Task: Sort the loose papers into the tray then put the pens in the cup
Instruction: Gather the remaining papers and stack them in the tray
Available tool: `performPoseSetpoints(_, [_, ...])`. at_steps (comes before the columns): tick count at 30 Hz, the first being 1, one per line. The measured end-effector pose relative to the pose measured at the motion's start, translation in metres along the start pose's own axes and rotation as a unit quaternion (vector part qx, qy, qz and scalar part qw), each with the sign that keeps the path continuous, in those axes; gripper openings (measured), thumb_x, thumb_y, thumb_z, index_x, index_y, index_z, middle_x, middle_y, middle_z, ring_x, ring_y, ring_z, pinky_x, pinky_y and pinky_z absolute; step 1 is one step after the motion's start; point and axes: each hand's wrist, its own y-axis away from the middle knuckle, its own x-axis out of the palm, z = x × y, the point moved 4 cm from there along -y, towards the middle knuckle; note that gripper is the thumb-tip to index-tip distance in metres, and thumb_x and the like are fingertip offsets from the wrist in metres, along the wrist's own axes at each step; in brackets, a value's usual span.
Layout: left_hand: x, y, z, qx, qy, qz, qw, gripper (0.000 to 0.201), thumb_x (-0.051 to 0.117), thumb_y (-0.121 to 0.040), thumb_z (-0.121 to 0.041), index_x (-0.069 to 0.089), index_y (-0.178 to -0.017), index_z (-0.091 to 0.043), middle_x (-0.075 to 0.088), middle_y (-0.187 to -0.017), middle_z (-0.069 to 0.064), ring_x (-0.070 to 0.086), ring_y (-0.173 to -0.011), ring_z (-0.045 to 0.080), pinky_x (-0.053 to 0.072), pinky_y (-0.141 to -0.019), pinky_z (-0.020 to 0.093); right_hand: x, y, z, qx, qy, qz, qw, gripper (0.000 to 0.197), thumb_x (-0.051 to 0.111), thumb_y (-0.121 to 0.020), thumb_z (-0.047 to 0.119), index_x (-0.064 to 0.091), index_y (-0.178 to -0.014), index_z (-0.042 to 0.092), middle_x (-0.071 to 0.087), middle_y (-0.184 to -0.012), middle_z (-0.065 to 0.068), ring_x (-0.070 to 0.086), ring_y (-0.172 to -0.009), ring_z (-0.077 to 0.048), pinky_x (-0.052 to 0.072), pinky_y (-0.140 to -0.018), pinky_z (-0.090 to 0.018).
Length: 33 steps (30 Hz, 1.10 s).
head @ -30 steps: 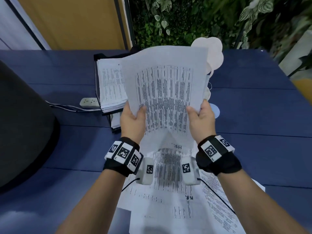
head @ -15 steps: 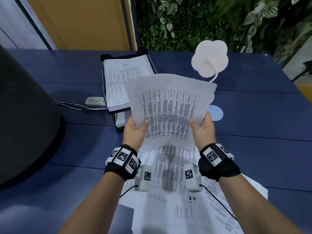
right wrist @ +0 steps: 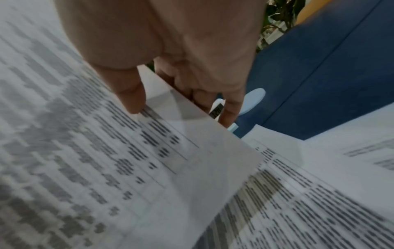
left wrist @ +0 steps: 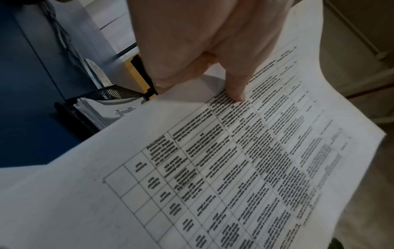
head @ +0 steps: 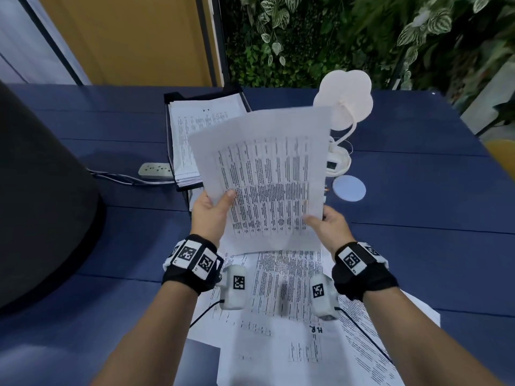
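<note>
I hold a printed sheet (head: 267, 174) up above the blue table, tilted with its top toward the tray. My left hand (head: 214, 210) pinches its lower left edge, thumb on top (left wrist: 236, 91). My right hand (head: 324, 222) pinches the lower right edge, thumb on the print (right wrist: 132, 99). The black mesh tray (head: 170, 98) stands at the back centre, stacked with papers (head: 200, 126); its stack also shows in the left wrist view (left wrist: 100, 109). Several loose sheets (head: 281, 330) lie on the table under my wrists. No pens or cup can be made out.
A white flower-shaped desk lamp (head: 345, 104) stands right of the tray, with a pale round coaster (head: 349, 188) near it. A power strip (head: 156, 169) and cables lie left of the tray. A large dark rounded object (head: 41, 190) fills the left side.
The sheet came down from in front of the tray, then rose again a little and turned, its top edge now leaning right. Both hands kept their pinch on it.
</note>
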Motion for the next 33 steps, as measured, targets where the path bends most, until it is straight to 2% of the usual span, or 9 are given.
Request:
performPoseSetpoints(4, [-0.014, -0.004, -0.005, -0.006, 0.012, -0.073, 0.997, 0.033, 0.061, -0.09, -0.005, 0.053, -0.121, 0.004, 0.066, -0.11, 0.02, 0.067, -0.092, 0.008, 0.048, -0.097, 0.034, 0.002, 0.003, -0.026, 0.066, 0.056, 0.066, 0.994, 0.012, 0.054, -0.093, 0.013, 0.061, -0.097, 0.021, 0.065, -0.103, -0.003, 0.057, -0.091, -0.023, 0.047, -0.071, -0.032])
performPoseSetpoints(7, [-0.022, -0.011, 0.0, -0.01, 0.019, -0.076, 0.997, 0.028, 0.06, -0.09, -0.004, 0.056, -0.118, -0.008, 0.066, -0.115, 0.011, 0.064, -0.084, -0.003, 0.052, -0.08, 0.014, 0.011, 0.01, -0.038, 0.118, 0.018, 0.128, 0.985, 0.018, 0.044, -0.098, 0.013, 0.057, -0.097, 0.025, 0.065, -0.107, -0.002, 0.063, -0.087, -0.022, 0.051, -0.063, -0.033])
performPoseSetpoints(12, [-0.034, -0.021, 0.011, -0.043, 0.009, -0.092, 0.995, 0.026, 0.064, -0.089, -0.008, 0.058, -0.113, -0.014, 0.068, -0.108, 0.0, 0.064, -0.1, 0.012, 0.048, -0.097, 0.034, 0.022, 0.009, -0.034, 0.1, -0.037, 0.112, 0.988, 0.024, 0.036, -0.101, 0.005, 0.054, -0.114, 0.013, 0.067, -0.095, -0.007, 0.061, -0.053, -0.018, 0.05, -0.045, -0.023])
performPoseSetpoints(16, [-0.043, -0.023, 0.025, -0.059, -0.041, -0.074, 0.995, 0.027, 0.064, -0.088, -0.014, 0.054, -0.113, -0.017, 0.067, -0.114, 0.002, 0.063, -0.108, 0.02, 0.047, -0.099, 0.043, 0.029, -0.003, -0.028, 0.06, -0.022, 0.083, 0.994, 0.027, 0.037, -0.101, 0.006, 0.056, -0.119, 0.013, 0.067, -0.092, -0.011, 0.059, -0.047, -0.014, 0.048, -0.043, -0.023])
performPoseSetpoints(20, [-0.049, -0.017, 0.035, -0.077, -0.083, -0.088, 0.99, 0.02, 0.063, -0.089, -0.012, 0.049, -0.101, -0.021, 0.067, -0.104, 0.004, 0.065, -0.093, 0.018, 0.052, -0.091, 0.039, 0.036, -0.007, -0.016, 0.05, -0.026, 0.088, 0.994, 0.025, 0.038, -0.1, 0.007, 0.058, -0.111, 0.017, 0.064, -0.081, -0.009, 0.054, -0.047, -0.012, 0.041, -0.046, -0.024])
performPoseSetpoints(23, [-0.063, -0.014, 0.036, -0.079, -0.074, -0.136, 0.985, 0.048, 0.066, -0.088, -0.016, 0.039, -0.128, -0.015, 0.056, -0.121, 0.003, 0.058, -0.098, 0.011, 0.047, -0.09, 0.03, 0.031, -0.013, -0.006, 0.022, 0.032, 0.085, 0.996, 0.022, 0.04, -0.099, 0.008, 0.058, -0.105, 0.019, 0.062, -0.08, -0.004, 0.052, -0.052, -0.015, 0.039, -0.044, -0.021])
performPoseSetpoints(27, [-0.08, -0.022, 0.014, 0.02, -0.251, -0.172, 0.952, 0.088, 0.077, -0.077, -0.021, 0.023, -0.146, -0.015, 0.024, -0.149, 0.009, 0.029, -0.136, 0.021, 0.026, -0.113, 0.036, 0.009, -0.024, 0.011, -0.056, 0.128, 0.044, 0.989, 0.019, 0.048, -0.096, 0.016, 0.062, -0.091, 0.027, 0.065, -0.079, -0.001, 0.055, -0.062, -0.014, 0.046, -0.058, -0.025])
performPoseSetpoints(30, [-0.072, -0.029, -0.014, 0.107, -0.339, -0.149, 0.923, 0.094, 0.08, -0.071, -0.025, 0.024, -0.146, -0.015, 0.023, -0.15, 0.008, 0.022, -0.139, 0.022, 0.018, -0.116, 0.041, -0.004, -0.031, 0.027, -0.106, 0.086, -0.012, 0.991, 0.016, 0.055, -0.092, 0.019, 0.06, -0.079, 0.027, 0.06, -0.072, 0.001, 0.052, -0.06, -0.011, 0.048, -0.061, -0.029])
performPoseSetpoints(33, [-0.059, -0.033, -0.037, 0.146, -0.385, -0.137, 0.901, 0.098, 0.08, -0.071, -0.03, 0.02, -0.148, -0.021, 0.014, -0.155, 0.005, 0.014, -0.143, 0.021, 0.012, -0.117, 0.048, -0.009, -0.033, 0.045, -0.166, 0.1, -0.03, 0.981, 0.007, 0.055, -0.091, 0.018, 0.058, -0.085, 0.021, 0.05, -0.064, 0.009, 0.043, -0.057, -0.007, 0.039, -0.058, -0.022])
